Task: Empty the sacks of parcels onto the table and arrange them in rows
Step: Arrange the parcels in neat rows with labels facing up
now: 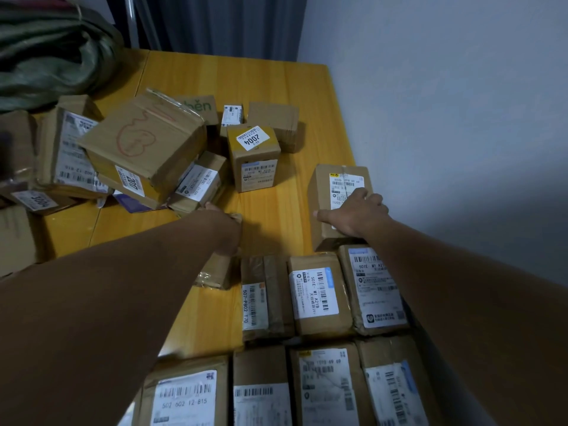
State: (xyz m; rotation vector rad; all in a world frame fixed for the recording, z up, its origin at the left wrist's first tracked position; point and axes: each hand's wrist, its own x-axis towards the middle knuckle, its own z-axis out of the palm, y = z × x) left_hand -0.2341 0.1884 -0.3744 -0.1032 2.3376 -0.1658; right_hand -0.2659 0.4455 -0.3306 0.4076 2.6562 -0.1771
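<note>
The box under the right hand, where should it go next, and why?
Probably a small slide toward the wall. The right hand rests on the box, which sits just beyond the end parcel of the arranged parcels but a bit left of it. Lining the box up with that parcel would start a tidy new row.

The worktop [276, 81] is smooth yellow wood; the parcels [319, 299] are matt brown cardboard with glossy tape and white paper labels.
</note>
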